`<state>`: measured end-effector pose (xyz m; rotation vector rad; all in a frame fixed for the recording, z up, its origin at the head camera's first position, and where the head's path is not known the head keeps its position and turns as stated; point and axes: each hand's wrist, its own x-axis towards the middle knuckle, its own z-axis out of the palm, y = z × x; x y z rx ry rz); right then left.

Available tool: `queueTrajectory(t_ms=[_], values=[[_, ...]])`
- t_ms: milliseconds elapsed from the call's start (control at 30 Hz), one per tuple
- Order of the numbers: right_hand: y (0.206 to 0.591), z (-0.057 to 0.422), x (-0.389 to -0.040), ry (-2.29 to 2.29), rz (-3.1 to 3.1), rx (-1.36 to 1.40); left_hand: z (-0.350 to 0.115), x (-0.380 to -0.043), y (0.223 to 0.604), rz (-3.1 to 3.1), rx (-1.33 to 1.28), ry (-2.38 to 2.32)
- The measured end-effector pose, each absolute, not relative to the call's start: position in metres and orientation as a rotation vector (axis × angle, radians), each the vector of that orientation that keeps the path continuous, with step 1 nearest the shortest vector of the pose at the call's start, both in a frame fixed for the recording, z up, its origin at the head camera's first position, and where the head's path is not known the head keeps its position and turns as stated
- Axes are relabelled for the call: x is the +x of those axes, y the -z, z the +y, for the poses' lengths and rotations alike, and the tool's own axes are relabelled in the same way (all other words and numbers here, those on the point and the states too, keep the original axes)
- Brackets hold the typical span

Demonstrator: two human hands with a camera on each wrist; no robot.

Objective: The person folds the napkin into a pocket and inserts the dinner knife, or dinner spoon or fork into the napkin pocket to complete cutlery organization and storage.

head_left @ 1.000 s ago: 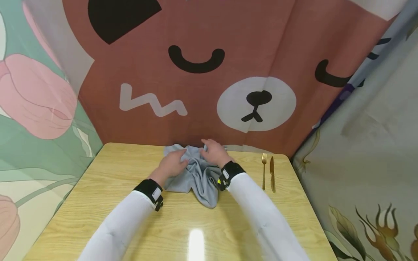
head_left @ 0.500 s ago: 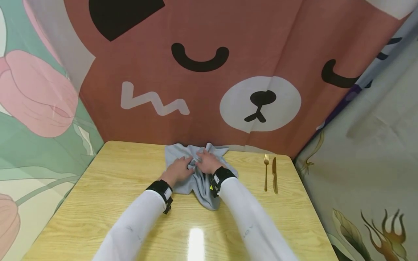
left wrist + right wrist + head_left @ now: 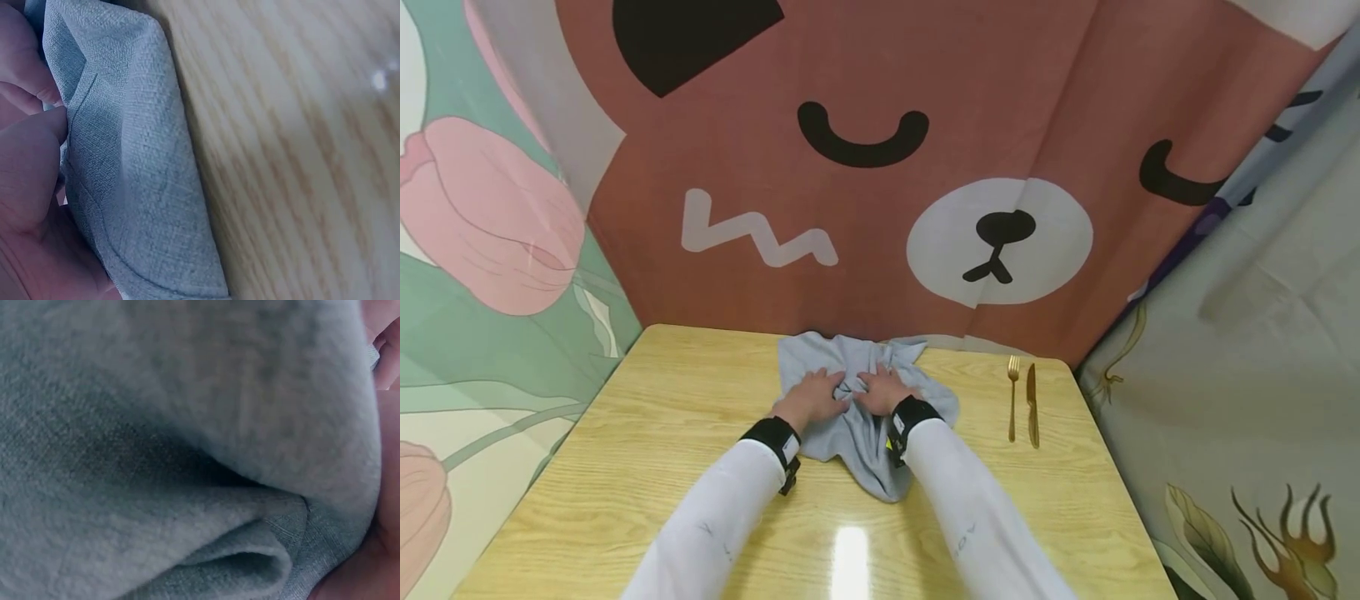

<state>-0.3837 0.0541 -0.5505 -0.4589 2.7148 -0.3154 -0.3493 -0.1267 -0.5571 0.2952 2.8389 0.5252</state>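
Note:
A grey-blue cloth point(image 3: 878, 471) lies rumpled at the far edge of the table, one corner trailing towards me. My left hand point(image 3: 812, 397) pinches its left-middle part. Close beside it, my right hand point(image 3: 883, 390) grips the bunched middle, the two thumbs pointing at each other. In the left wrist view, thumb and fingers point(image 3: 28, 69) meet at a stitched seam of the fabric point(image 3: 140, 156). Deep folds of the cloth point(image 3: 125, 444) fill the right wrist view, with part of the right hand point(image 3: 356, 575) at its edge; most fingertips are hidden there.
To the right on the wooden table point(image 3: 662, 417) lie a gold fork point(image 3: 1012, 396) and a gold knife point(image 3: 1032, 407), side by side. A curtain with a bear print point(image 3: 865, 233) hangs right behind the table, and patterned curtains point(image 3: 1247, 350) flank it.
Both hands have come closer together over the cloth; the right one moved down from the far edge. The cloth has shifted a little towards me and its right side lies more spread out.

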Motion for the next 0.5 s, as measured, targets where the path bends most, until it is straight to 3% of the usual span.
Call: queueTrajectory(t_ms=[500], values=[[0.565, 0.069, -0.371, 0.347, 2.712, -0.453, -0.118, -0.332, 0.554, 2.801, 0.267, -0.433]])
